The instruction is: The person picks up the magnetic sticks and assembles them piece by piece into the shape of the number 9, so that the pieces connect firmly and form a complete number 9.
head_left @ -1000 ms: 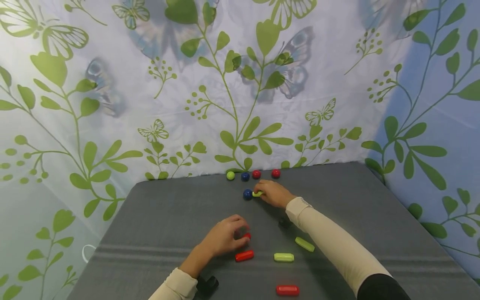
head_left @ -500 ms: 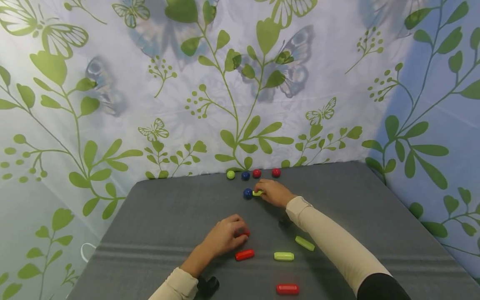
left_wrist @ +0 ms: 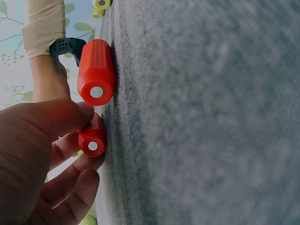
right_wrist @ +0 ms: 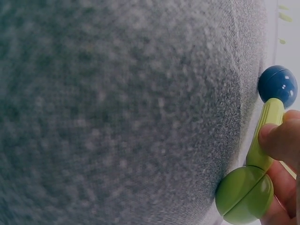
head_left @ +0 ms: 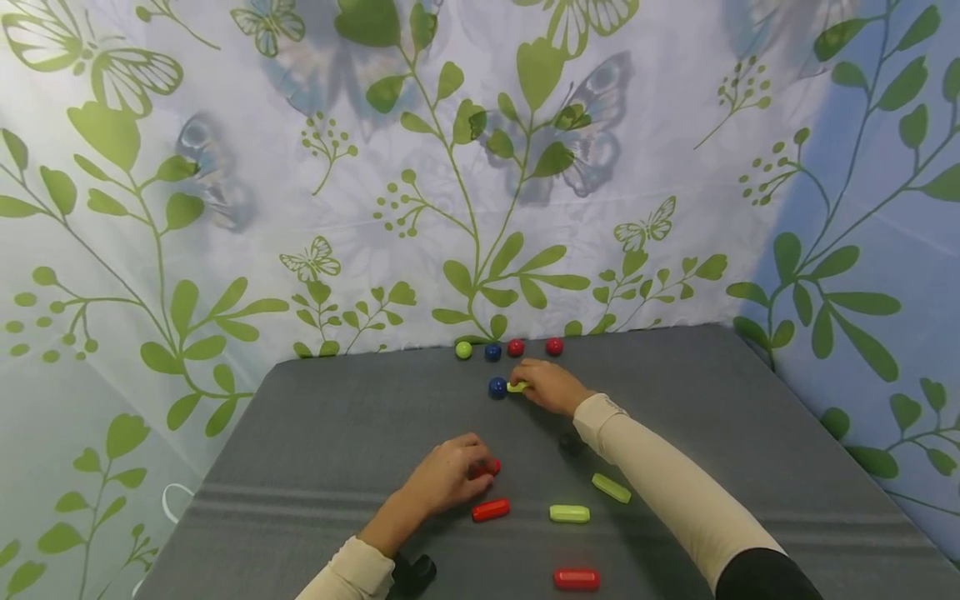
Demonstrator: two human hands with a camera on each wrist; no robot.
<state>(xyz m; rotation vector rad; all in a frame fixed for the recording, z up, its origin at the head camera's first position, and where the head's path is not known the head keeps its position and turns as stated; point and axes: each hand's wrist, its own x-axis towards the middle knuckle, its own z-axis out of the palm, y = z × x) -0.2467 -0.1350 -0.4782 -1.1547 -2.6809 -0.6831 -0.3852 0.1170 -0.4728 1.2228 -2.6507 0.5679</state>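
My right hand (head_left: 551,387) pinches a yellow-green stick (right_wrist: 266,133) near the table's back. In the right wrist view a blue ball (right_wrist: 278,86) touches the stick's far end and a green ball (right_wrist: 244,194) its near end. My left hand (head_left: 447,475), nearer the front, has thumb and fingers around a red stick (left_wrist: 93,138) lying on the cloth. Another red stick (head_left: 491,510) lies just in front of that hand, and looks larger and closer in the left wrist view.
Along the table's back edge stand a green ball (head_left: 463,350), a blue ball (head_left: 492,352) and two red balls (head_left: 515,347). Two yellow-green sticks (head_left: 569,514) and a red stick (head_left: 577,579) lie at the front. A patterned curtain (head_left: 337,208) hangs behind the grey table (head_left: 337,417).
The left thumb and fingers have shifted slightly around the red stick, which has moved a little towards the back. The right hand keeps its place on the yellow-green stick.
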